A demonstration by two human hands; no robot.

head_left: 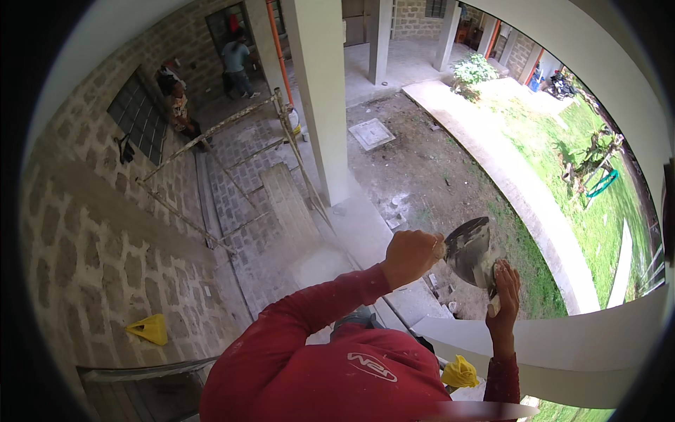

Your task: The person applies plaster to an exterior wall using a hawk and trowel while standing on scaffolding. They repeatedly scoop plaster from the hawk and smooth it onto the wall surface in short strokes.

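Note:
My left hand is closed round the handle of a broad scraper, whose dark metal blade has pale paste smeared on it. At the blade's right edge, my right hand grips a smaller tool with a light handle; its working end is hard to make out. Both hands are raised in front of my red, paste-flecked sleeves. Below my right forearm a bunched yellow cloth or bag shows beside my body.
Below me are scaffolding with a plank, a white pillar and a curved white ledge. At the upper left two people stand by the block wall. A yellow bag lies at lower left.

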